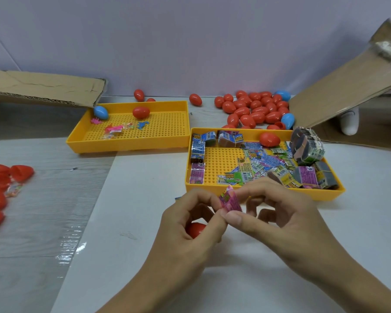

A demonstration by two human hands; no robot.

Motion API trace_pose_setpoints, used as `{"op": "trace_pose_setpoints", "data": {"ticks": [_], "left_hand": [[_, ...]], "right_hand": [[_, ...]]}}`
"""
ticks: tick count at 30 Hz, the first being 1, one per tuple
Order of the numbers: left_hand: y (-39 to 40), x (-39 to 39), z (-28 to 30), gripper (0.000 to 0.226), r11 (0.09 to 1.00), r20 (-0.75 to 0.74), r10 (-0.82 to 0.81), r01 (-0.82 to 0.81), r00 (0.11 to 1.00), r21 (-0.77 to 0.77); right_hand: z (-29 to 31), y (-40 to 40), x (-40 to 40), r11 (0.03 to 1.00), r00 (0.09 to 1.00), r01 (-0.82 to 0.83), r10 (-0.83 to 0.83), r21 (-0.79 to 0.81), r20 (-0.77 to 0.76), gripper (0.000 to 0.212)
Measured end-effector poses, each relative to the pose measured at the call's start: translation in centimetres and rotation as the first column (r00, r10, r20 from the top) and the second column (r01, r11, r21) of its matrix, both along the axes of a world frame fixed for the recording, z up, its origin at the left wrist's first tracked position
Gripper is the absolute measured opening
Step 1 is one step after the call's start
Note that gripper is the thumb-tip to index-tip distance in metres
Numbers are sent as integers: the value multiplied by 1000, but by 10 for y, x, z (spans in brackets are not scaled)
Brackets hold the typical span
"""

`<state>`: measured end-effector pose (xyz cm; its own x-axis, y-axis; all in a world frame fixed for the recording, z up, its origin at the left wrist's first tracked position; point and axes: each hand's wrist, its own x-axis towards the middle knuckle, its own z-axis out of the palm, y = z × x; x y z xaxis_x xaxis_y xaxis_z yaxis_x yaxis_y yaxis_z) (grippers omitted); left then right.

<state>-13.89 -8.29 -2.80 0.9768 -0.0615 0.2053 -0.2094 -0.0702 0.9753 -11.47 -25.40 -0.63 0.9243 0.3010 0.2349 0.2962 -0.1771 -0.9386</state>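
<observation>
One pink leaflet (230,199) sits pinched between left hand (175,224) and right hand (287,213)

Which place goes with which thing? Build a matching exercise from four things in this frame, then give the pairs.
Things:
1. pink folded leaflet
2. heap of red eggs
3. blue egg
4. banded leaflet bundle

Places:
A. far left corner of the left yellow tray
B. on the table, beyond the right yellow tray
C. far right corner of the right yellow tray
D. pinched by the fingers of the left hand and the right hand

Pairs: 1-D, 2-B, 3-A, 4-C.
</observation>
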Motion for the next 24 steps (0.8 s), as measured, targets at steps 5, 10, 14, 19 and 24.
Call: {"op": "trace_pose_setpoints", "data": {"ticks": [5, 10, 14, 19, 24], "left_hand": [[-1, 0, 3, 11, 999, 33, 37, -38, 999, 30], [-3, -2, 5, 8, 990, 77, 102, -109, 992, 90], [-4, -1, 6, 6, 982, 77, 137, -145, 988, 118], [-5, -4, 7, 6, 986, 69, 104, -112, 992, 125], [-5, -6, 5, 7, 987, 75, 59, -69, 995, 144]], "right_hand": [[0, -2, 1, 998, 1000, -10, 12, 70, -28, 19], [1, -1, 1, 995, 998, 60, -59, 80, -17, 18], [3, -2, -1, 992, 997, 77, -76, 101, -11, 14], [6, -5, 0, 992, 973, -78, 97, 96, -209, 26], [8, -1, 2, 994, 951, -86, 102, 69, -290, 36]]}}
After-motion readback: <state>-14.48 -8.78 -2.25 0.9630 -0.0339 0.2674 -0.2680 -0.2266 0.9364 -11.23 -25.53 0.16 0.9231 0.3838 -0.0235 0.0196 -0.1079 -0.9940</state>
